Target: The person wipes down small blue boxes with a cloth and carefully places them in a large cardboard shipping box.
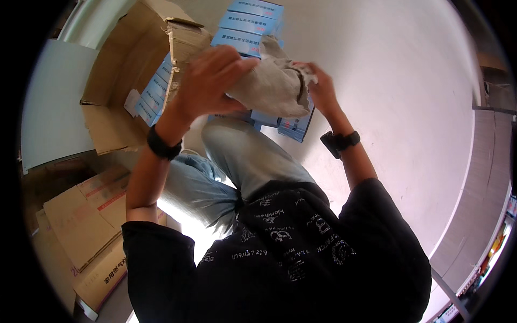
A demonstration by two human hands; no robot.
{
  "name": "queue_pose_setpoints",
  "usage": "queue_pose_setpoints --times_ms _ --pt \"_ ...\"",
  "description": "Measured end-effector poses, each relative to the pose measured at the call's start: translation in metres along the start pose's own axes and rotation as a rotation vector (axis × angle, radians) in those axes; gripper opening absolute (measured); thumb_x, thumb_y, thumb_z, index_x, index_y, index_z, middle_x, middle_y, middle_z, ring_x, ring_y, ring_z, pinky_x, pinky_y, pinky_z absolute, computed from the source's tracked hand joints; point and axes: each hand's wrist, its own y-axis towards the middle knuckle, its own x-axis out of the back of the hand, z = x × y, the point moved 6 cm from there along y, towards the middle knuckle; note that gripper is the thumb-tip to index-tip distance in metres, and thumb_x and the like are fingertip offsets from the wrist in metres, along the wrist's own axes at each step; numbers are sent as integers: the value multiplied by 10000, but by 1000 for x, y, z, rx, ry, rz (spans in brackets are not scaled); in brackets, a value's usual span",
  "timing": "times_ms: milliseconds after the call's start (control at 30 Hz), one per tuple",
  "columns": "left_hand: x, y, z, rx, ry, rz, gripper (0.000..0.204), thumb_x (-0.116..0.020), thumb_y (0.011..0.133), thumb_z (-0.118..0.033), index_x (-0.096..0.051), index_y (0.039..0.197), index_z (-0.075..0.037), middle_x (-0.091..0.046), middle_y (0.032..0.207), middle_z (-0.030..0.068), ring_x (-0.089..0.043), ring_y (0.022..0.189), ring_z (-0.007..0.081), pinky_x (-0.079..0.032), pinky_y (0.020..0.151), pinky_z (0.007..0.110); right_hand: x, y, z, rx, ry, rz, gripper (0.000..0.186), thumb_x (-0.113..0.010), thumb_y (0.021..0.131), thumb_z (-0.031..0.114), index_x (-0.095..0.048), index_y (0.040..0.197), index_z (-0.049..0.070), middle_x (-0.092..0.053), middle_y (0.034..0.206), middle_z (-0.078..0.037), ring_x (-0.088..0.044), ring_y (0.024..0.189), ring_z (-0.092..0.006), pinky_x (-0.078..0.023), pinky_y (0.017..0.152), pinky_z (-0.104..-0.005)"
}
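Observation:
My left hand (212, 81) is closed on the left part of a crumpled grey-beige cloth (274, 86), and my right hand (320, 86) grips its right edge. The cloth is held over stacked light-blue boxes (245, 24), partly hiding them. Just left of my left hand is an open brown cardboard carton (121, 70) with a torn flap, holding a row of similar blue boxes (153, 94). My bent legs in pale jeans are below the cloth.
Flattened brown cardboard (78, 226) lies at the lower left, beside a pale panel (59, 102). The pale floor (393, 118) extends to the right, bordered by a wooden ledge (484, 188) with colourful items at the far lower right edge.

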Motion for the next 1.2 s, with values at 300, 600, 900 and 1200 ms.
queue_pose_setpoints --times_ms 300,600,900,1200 --pt "-20 -27 41 84 225 14 694 -776 646 -220 -580 1311 -180 -570 907 15 -598 805 212 -507 672 353 82 -38 111 196 -98 -467 340 -592 791 -52 -425 1069 51 -468 1004 -42 -471 877 -111 -433 788 -250" --pt "-68 -66 82 492 81 111 342 -623 808 -73 -638 1144 -131 -637 1009 71 -612 977 306 -512 767 413 15 -90 58 -324 216 -230 383 -548 757 97 -493 1126 10 -544 989 -93 -526 926 -154 -451 849 -283" --pt "-68 -140 203 988 -289 -204 269 -492 859 -164 -662 885 44 -676 890 230 -626 832 397 -474 757 415 6 -101 33 -362 -496 147 297 -656 756 155 -618 1038 71 -632 946 -132 -623 871 -265 -485 747 -371" --pt "-79 -121 161 965 -207 135 375 -571 873 -338 -648 1059 -22 -667 910 226 -638 882 408 -489 767 446 3 -134 7 -613 -649 -142 354 -630 919 374 -595 1073 57 -676 813 -156 -673 773 -319 -508 675 -420"
